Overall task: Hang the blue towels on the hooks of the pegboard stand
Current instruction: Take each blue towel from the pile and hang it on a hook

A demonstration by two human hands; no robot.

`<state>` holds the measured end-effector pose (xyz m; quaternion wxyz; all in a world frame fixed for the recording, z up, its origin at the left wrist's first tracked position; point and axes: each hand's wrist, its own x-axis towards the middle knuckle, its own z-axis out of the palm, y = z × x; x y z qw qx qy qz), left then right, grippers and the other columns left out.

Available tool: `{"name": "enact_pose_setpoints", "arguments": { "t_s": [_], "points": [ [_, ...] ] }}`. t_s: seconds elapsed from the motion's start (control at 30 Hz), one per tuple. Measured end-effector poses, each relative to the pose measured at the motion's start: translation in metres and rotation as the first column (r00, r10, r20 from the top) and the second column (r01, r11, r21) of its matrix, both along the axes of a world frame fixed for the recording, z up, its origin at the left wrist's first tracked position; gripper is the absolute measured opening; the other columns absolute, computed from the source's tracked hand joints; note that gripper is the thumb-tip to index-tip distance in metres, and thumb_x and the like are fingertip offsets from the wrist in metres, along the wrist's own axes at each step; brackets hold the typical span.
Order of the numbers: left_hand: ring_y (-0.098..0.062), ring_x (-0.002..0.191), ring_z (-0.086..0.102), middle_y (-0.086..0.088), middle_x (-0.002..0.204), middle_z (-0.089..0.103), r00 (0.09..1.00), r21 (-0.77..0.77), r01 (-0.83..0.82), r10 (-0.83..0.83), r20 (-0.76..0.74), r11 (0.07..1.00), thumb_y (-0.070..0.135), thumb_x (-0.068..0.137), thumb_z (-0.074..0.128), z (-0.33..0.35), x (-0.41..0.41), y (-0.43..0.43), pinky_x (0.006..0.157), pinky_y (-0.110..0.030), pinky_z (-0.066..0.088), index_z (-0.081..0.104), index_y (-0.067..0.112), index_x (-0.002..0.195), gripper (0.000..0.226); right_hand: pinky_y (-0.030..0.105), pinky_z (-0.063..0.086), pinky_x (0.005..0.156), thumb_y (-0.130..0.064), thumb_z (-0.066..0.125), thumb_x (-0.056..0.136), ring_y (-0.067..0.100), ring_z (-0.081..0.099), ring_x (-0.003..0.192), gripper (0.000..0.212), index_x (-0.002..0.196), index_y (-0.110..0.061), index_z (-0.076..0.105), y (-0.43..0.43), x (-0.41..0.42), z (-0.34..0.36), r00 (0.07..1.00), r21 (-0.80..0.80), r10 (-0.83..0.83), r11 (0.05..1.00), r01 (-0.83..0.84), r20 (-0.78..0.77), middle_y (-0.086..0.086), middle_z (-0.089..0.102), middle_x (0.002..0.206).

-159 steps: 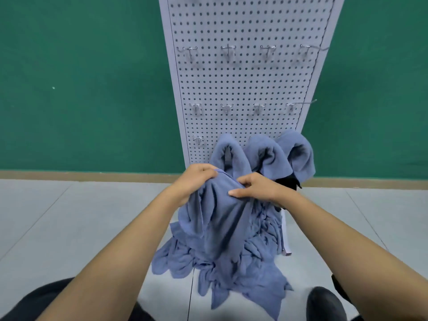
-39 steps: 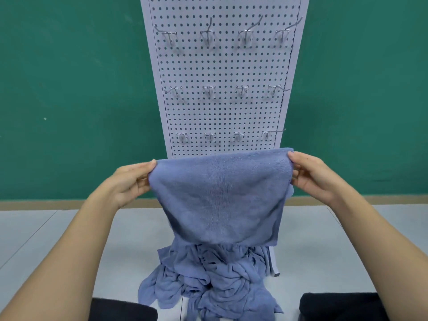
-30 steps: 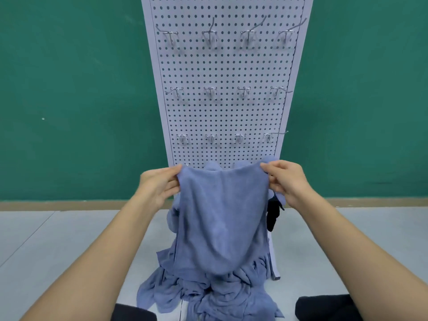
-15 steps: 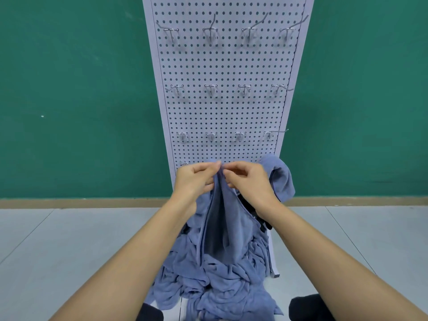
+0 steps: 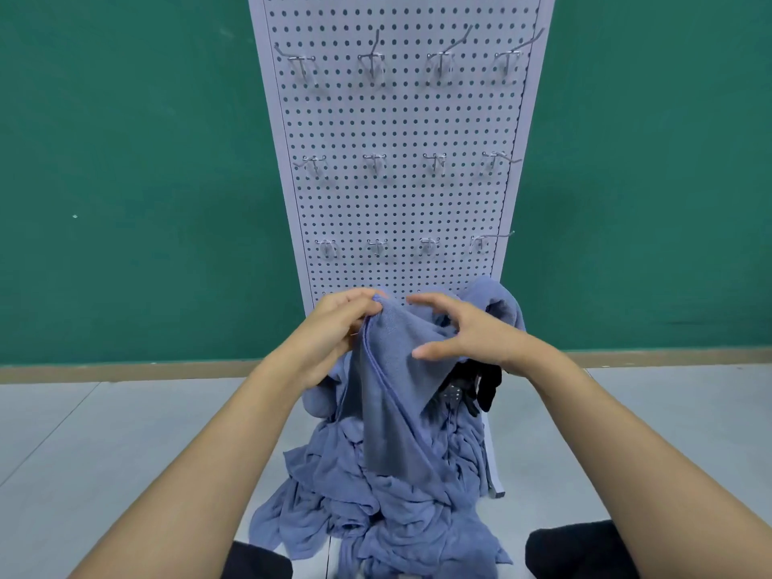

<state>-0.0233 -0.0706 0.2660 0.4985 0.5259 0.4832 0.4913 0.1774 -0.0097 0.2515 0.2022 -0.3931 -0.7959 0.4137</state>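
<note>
Fingers of my left hand (image 5: pixel 334 323) pinch the top corner of the blue towel (image 5: pixel 392 390), which hangs lengthwise toward the heap (image 5: pixel 376 495) on the floor; my right hand (image 5: pixel 463 336) hovers spread, gripping nothing. Nearest free hooks (image 5: pixel 376 246) sit just above the pinched corner on the pegboard (image 5: pixel 401 119), so I judge the left hand leads.

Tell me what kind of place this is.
Probably a bare staged workroom, not a home: a plain green wall, a grey floor, and a lone white pegboard stand with metal hooks above a heap of blue towels.
</note>
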Motion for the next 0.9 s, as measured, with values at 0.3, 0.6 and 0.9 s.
{"name": "enact_pose_setpoints", "arguments": {
  "t_s": [0.3, 0.6, 0.9],
  "points": [
    [-0.01, 0.063, 0.049, 0.004, 0.068, 0.057, 0.994, -0.053, -0.103, 0.105, 0.034, 0.993, 0.004, 0.094, 0.043, -0.007, -0.023, 0.006, 0.064, -0.022, 0.05, 0.062, 0.011, 0.086, 0.021, 0.011, 0.047, 0.073, -0.022, 0.07, 0.086, -0.003, 0.061, 0.081, 0.012, 0.091, -0.012, 0.072, 0.002, -0.002, 0.011, 0.973, 0.127, -0.13, 0.979, 0.156, -0.193, -0.006, 0.071, 0.09],
    [0.005, 0.08, 0.061, 0.01, 0.089, 0.068, 0.927, 0.106, -0.125, 0.154, -0.341, 0.987, 0.028, 0.081, 0.075, -0.029, -0.001, 0.008, 0.074, -0.018, 0.048, 0.068, 0.025, 0.094, 0.015, 0.016, 0.046, 0.079, -0.022, 0.071, 0.085, 0.001, 0.06, 0.084, 0.011, 0.09, -0.013, 0.073, 0.002, -0.007, 0.001, 0.97, 0.134, -0.177, 0.971, 0.2, -0.167, -0.003, 0.072, 0.09],
    [-0.005, 0.062, 0.052, 0.007, 0.067, 0.062, 0.775, 0.231, -0.375, 0.441, -0.453, 0.898, 0.026, 0.081, 0.073, -0.037, 0.011, 0.016, 0.057, -0.017, 0.041, 0.066, 0.018, 0.071, 0.015, 0.026, 0.053, 0.065, -0.019, 0.072, 0.084, 0.011, 0.052, 0.067, 0.019, 0.077, -0.015, 0.056, -0.004, -0.008, -0.007, 0.932, -0.196, -0.321, 0.937, 0.288, -0.168, -0.003, 0.052, 0.066]
  ]
}}
